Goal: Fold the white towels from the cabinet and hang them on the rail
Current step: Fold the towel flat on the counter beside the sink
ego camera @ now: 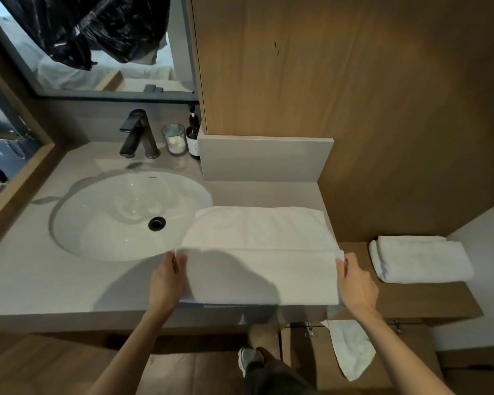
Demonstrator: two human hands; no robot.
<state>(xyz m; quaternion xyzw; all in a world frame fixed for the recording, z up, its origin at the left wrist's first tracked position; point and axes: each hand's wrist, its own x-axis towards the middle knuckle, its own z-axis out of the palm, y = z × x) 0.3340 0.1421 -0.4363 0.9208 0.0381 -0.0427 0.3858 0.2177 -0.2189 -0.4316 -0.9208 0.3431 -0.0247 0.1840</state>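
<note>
A white towel (258,252) lies spread on the grey counter (40,280) to the right of the sink, its near layer folded over. My left hand (167,276) pinches the fold's left end beside the basin. My right hand (354,280) grips the fold's right end at the counter's edge. A second white towel (419,259), folded, rests on the wooden shelf (439,297) to the right. A third white cloth (350,349) hangs below the counter's front edge; what it hangs from I cannot tell.
A white oval sink (120,215) with a black drain sits left of the towel, with a black faucet (139,134), a glass jar (174,138) and a dark bottle (193,134) behind it. A wood cabinet panel (340,67) rises behind. My leg and shoe (248,360) stand below.
</note>
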